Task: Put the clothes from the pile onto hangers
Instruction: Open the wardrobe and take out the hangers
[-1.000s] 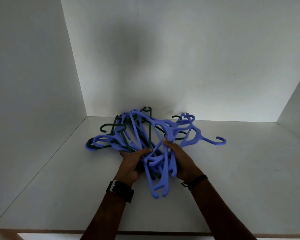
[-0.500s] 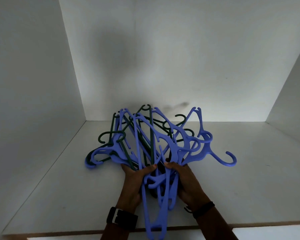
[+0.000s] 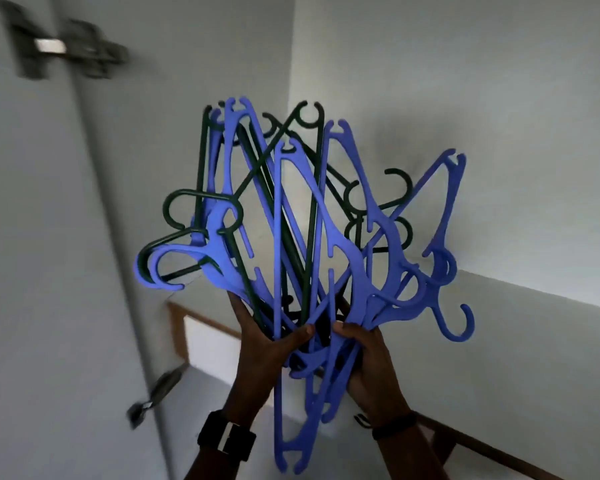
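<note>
So the hanger bundle (image 3: pixel 302 237) is lifted off the shelf (image 3: pixel 534 306) now, up mid-frame, vs lying on it 0.5 s ago. Left hand (image 3: pixel 267 348) & right hand (image 3: pixel 368 358) each grip its lower end, fingers curled round. Blurry hinge (image 3: pixel 66 51) upper left.

We see the tangled bundle of blue and dark green hangers (image 3: pixel 302 237) carried clear of any surface, our left hand (image 3: pixel 267 344) and right hand (image 3: pixel 371 358) gripping its lower ends from either side, with the white wood-edged shelf (image 3: pixel 499 393) below and behind them.
</note>
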